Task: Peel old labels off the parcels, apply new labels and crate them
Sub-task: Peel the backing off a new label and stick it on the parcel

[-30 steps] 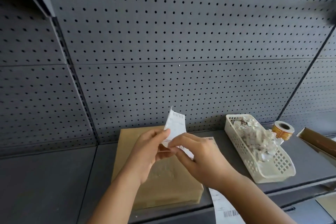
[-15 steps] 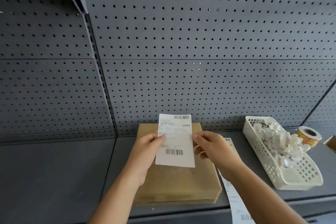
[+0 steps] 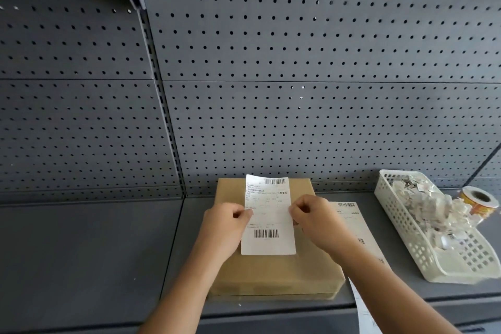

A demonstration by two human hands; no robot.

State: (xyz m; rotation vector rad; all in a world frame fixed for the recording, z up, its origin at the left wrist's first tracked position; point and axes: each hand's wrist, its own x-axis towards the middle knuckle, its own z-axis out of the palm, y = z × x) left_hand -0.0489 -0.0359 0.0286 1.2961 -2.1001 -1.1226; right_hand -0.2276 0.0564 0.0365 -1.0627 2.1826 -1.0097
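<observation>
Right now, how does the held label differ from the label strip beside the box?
The label is one sheet, pinched by the left hand and right hand over the box. The label strip is longer, lies on the shelf and hangs over its edge. Both are white with barcodes.

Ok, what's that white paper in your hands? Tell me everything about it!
The label is a white rectangular sheet, flat and uncreased. It carries small printed text, a barcode at its top right and a bigger one lower down, then a blank strip. The left hand pinches its left edge, the right hand its right edge, holding it over the brown parcel. Whether it touches the parcel yet cannot be told.
</observation>
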